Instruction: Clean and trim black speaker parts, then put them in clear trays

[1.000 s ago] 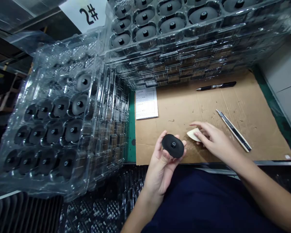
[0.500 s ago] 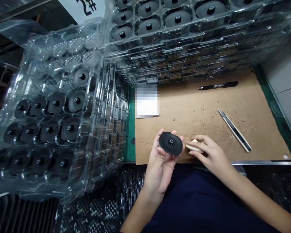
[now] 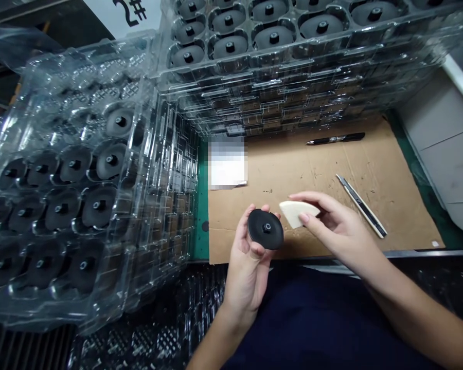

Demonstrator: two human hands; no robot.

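Observation:
My left hand (image 3: 250,257) grips a black round disc (image 3: 260,235) by its rim, its short central stub facing up toward me. Just to the right, my right hand (image 3: 335,221) pinches a cream wedge-shaped sponge (image 3: 296,211) between thumb and fingers. A small gap separates the sponge from the disc. Both hands are above the near part of a cardboard sheet (image 3: 270,169).
Stacked clear plastic trays (image 3: 216,67) holding similar discs stand at the back; another tray stack (image 3: 135,169) is at left. On the cardboard lie a utility knife (image 3: 361,205), a pen (image 3: 335,139) and a white paper (image 3: 227,167), partly blurred out.
My right hand has lifted and turned, so the sponge's broad face now shows. My left hand keeps the disc, tilted slightly differently. The whole view has shifted a little.

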